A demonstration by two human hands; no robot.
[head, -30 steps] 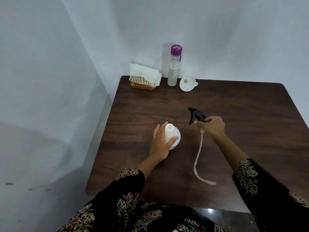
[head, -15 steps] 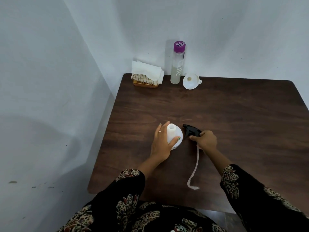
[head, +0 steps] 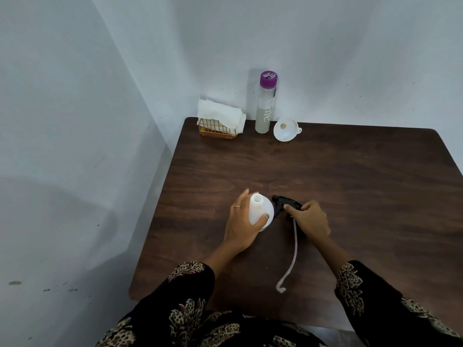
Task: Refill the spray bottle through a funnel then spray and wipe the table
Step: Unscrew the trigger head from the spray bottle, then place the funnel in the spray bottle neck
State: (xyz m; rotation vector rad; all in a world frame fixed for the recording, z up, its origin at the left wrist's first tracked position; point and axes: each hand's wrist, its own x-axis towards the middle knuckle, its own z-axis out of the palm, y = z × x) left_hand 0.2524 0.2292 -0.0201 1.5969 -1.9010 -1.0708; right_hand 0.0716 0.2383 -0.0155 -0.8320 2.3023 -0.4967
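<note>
While left hand (head: pixel 241 225) grips upright spray bottle (head: pixel 260 211), right hand (head: pixel 310 219) clasped on flat-lying trigger head (head: pixel 284 202), nozzle leftward.

Only one legible marking: white lettering runs vertically down the clear water bottle (head: pixel 266 106) with the purple cap (head: pixel 268 79), standing at the far edge of the worktop (head: pixel 350 171). It reads roughly "ale"; a leading letter is partly hidden, so the full word cannot be told. The print on the cap top is too blurred to read.
</note>
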